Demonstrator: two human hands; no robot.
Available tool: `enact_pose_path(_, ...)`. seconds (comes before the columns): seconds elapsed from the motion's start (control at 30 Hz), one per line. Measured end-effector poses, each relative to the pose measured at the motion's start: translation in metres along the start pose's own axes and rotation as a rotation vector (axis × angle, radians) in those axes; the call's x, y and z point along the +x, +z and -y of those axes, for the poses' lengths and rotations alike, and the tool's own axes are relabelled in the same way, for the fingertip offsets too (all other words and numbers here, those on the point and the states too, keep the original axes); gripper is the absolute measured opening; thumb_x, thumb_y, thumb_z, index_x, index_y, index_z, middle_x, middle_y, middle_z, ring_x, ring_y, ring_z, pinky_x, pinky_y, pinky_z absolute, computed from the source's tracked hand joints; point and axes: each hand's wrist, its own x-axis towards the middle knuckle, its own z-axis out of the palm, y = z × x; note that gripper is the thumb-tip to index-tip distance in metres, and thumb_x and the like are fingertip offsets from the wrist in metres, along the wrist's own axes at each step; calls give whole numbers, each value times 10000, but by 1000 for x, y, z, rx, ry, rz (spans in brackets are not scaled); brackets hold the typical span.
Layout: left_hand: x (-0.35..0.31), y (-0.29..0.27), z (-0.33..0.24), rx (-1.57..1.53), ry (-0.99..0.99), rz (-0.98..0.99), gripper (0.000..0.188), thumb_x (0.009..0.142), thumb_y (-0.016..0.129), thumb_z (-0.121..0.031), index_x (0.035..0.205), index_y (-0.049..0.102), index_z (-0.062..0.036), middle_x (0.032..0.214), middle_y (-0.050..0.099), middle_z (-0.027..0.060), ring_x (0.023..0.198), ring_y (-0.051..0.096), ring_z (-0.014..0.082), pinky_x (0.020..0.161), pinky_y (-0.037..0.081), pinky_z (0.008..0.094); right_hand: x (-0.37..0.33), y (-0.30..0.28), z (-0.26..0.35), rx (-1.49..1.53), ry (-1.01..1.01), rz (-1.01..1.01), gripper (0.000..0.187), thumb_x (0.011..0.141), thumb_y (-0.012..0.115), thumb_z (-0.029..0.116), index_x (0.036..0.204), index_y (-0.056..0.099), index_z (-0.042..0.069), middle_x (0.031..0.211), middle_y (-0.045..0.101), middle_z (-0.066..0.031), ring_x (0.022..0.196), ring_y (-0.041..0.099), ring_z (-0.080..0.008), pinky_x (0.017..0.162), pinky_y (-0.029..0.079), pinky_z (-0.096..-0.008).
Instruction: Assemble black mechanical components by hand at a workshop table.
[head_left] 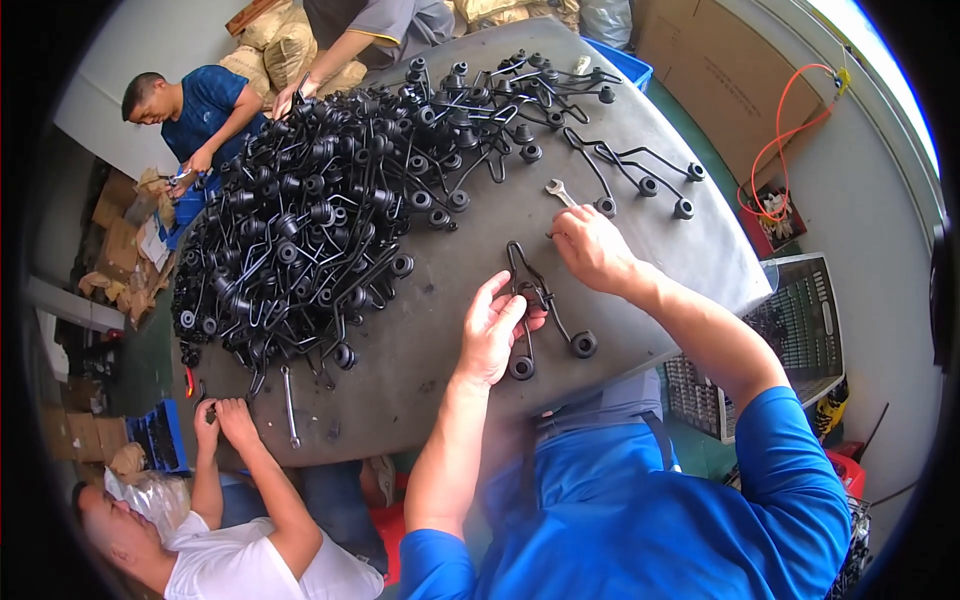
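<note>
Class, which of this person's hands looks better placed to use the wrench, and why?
Probably the right hand: it is curled at the wrench, while the left hand is occupied, holding a bent black part.

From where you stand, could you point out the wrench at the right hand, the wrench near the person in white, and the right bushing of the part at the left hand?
Open-end wrench (pixel 562 194), head view: just behind its open end.
Long wrench (pixel 290 406), head view: mid-shaft.
Black bushing (pixel 583 344), head view: its round face.

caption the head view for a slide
Left hand holds a bent black rod part, right hand at a wrench, beside a heap of similar parts.
</note>
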Motion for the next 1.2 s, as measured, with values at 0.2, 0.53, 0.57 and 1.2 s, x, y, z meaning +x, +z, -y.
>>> enact_pose_path(0.2,4,-8,-5,-46,-30,59,524,973,548,-119,1429,313,-11,1115,640,171,950,664,265,853,549,402,6,-39,31,580,464,65,166,956,586,134,1022,628,-13,844,661,-71,746,612,-128,674,511,-288)
enact_pose_path(0.53,9,-11,-9,-67,-43,105,552,965,559,-117,1441,300,-14,1081,646,142,939,665,243,828,552,380,-19,-24,52,638,669,301,162,906,649,147,963,632,-4,766,665,-48,666,596,-91,626,505,-264)
enact_pose_path(0.57,9,-11,-10,-59,-58,83,549,963,562,-119,1437,306,-13,1075,646,142,937,665,241,823,553,378,-19,-23,53,603,655,304,168,892,657,148,961,632,-3,740,660,-48,659,596,-89,615,499,-267)
enact_pose_path(1.2,11,13,-17,407,-16,-196,518,818,791,-103,1223,495,27,888,681,88,731,644,131,641,532,252,-37,-24,85,554,497,55,164,858,598,71,962,661,-38,860,681,-203,775,683,-322,698,535,-369)
